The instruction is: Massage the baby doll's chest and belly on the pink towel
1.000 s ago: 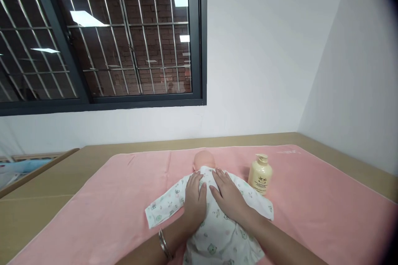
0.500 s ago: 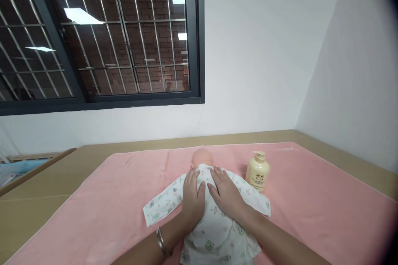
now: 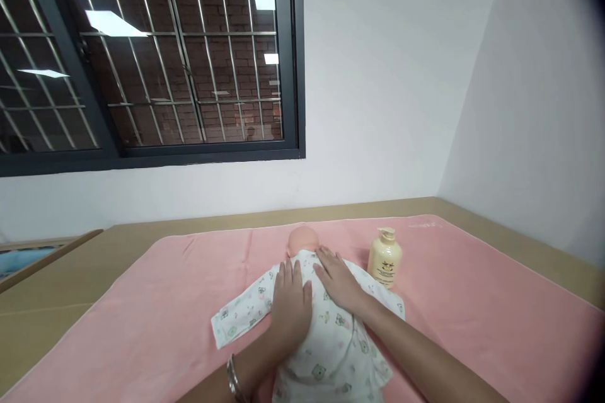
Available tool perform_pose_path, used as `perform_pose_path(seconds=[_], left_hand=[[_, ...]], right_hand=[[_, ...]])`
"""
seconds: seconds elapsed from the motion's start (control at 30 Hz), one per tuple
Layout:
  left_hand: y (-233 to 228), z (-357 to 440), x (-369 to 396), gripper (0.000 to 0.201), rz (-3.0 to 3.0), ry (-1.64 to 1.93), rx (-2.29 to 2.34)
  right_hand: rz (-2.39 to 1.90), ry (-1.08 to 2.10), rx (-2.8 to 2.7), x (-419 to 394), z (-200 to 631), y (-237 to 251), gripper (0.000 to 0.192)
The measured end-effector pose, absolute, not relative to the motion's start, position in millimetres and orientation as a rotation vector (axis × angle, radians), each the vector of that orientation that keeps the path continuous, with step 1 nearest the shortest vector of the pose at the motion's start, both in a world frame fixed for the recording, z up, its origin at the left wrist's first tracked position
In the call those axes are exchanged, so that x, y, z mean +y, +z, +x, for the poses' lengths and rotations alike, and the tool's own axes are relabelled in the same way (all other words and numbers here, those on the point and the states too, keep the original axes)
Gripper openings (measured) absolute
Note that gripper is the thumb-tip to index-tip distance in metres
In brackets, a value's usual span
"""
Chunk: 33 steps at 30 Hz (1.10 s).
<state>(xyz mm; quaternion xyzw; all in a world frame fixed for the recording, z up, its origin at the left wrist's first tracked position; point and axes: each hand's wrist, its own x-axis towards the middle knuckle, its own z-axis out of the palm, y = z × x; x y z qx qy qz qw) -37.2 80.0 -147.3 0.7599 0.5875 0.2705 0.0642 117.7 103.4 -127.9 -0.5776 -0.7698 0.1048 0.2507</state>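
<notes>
A baby doll (image 3: 303, 240) lies with its bald head toward the wall, dressed in a white printed long-sleeved top (image 3: 326, 352). No facial features show on the head from here. My left hand (image 3: 290, 302) rests flat on the left side of the top, fingers stretched toward the shoulder. Higher up, my right hand (image 3: 339, 278) lies flat near the right shoulder, its fingertips by the neck. Both hands are open and grip nothing. The top's left sleeve (image 3: 246, 312) is spread out to the side; my right forearm partly covers the other sleeve.
A pale yellow pump bottle (image 3: 385, 259) stands right of the doll, close to the right sleeve. Beneath everything is a pink mat (image 3: 165, 315) on a tan surface (image 3: 61, 289). A white wall (image 3: 373, 75) and a barred window (image 3: 189, 50) are behind.
My left hand has slid slightly down the top toward me, while my right hand has moved a little up toward the neck. The whole view has shifted slightly.
</notes>
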Motion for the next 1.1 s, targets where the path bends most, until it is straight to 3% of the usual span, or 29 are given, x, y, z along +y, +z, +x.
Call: perform_pose_path(seconds=[0.17,0.43,0.77,1.1], left_hand=[[-141.5,-37.9,73.1,0.056,2.29,0.83,1.72],[-142.9,-46.2,114.6,0.049,2.051,1.19,1.534],[-164.7,-39.1,86.7,0.048,2.307,1.172,1.556],[-164.7,-40.3,82.4,0.047,2.391,1.146,1.548]], right_hand=[[-1.682,0.222,-2.065,98.2,112.7,-128.3,0.059],[-1.444,0.128,-2.251,30.5,83.4,-133.2,0.056],[-1.482,0.28,-2.078,89.7,109.2,-134.4,0.055],[-1.638,0.255,-1.989,81.5,111.6,-140.4,0.068]])
